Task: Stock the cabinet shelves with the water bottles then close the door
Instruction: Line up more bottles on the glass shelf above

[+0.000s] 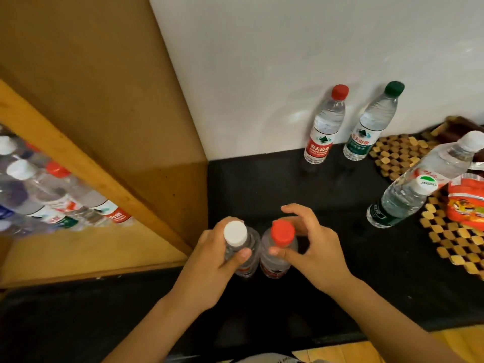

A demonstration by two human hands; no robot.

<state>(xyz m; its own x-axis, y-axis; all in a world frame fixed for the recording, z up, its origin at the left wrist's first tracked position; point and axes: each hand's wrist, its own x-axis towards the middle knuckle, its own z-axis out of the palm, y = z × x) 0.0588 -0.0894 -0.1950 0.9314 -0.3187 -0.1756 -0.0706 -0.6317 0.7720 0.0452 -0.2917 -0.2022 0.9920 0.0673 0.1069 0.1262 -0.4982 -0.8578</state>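
Two small water bottles stand side by side on the black counter [262,189]. My left hand [209,260] grips the white-capped bottle [235,235] round its neck. My right hand [311,247] curls round the red-capped bottle [282,233], thumb on its shoulder and fingers arched behind it. By the white wall stand a red-capped bottle [326,127] and a green-capped bottle [372,124]. Two more bottles [419,189] stand at the right. The wooden cabinet [104,113] at the left shows several bottles [47,195] behind its glass door.
A woven wooden mat [398,158] lies at the right by the wall, with an orange snack packet [466,203] on another mat near the right edge. The cabinet's side panel meets the counter just left of my hands.
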